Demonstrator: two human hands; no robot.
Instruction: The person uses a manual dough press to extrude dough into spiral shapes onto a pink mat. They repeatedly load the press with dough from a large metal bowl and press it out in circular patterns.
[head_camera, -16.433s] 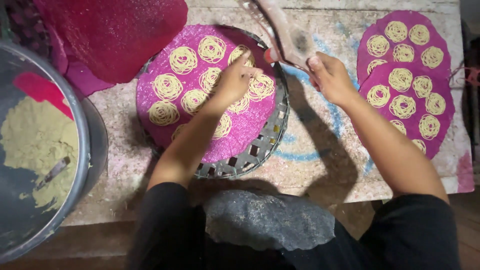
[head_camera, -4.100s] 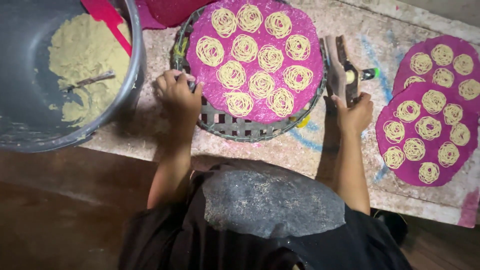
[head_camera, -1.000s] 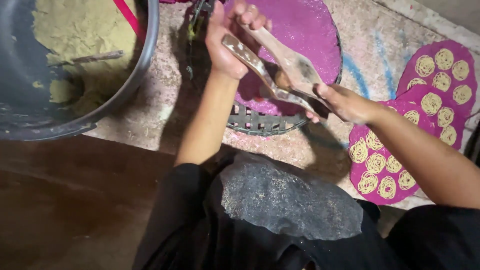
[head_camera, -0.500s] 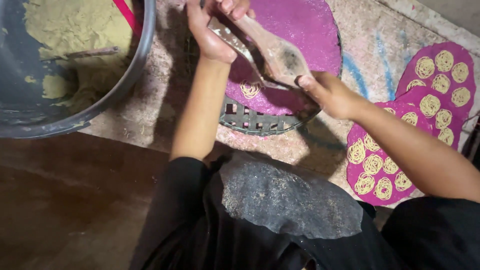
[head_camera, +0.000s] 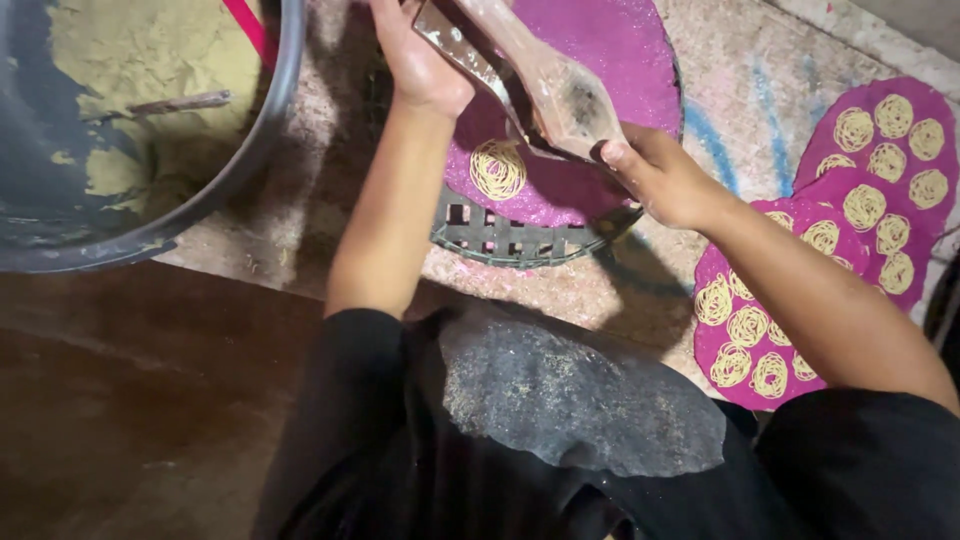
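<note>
Hands work a two-handled wooden dough press (head_camera: 545, 85) above a round magenta cloth (head_camera: 610, 60) spread on a woven grey tray (head_camera: 500, 238). The left hand (head_camera: 415, 60) reaches up with its forearm nearly straight, its grip clenched round the press's upper, metal-edged handle; the fingers run off the top edge. The right hand (head_camera: 665, 180) comes in from the right, arm bent, grip closed on the end of the broad lower handle. One yellow coil of pressed dough (head_camera: 497, 168) lies on the cloth just below the press. The press's far end is cut off. More coils sit on magenta mats (head_camera: 830, 230) at right, and a grey bowl of yellow dough (head_camera: 130, 120) stands on the desk (head_camera: 330, 190) at left
</note>
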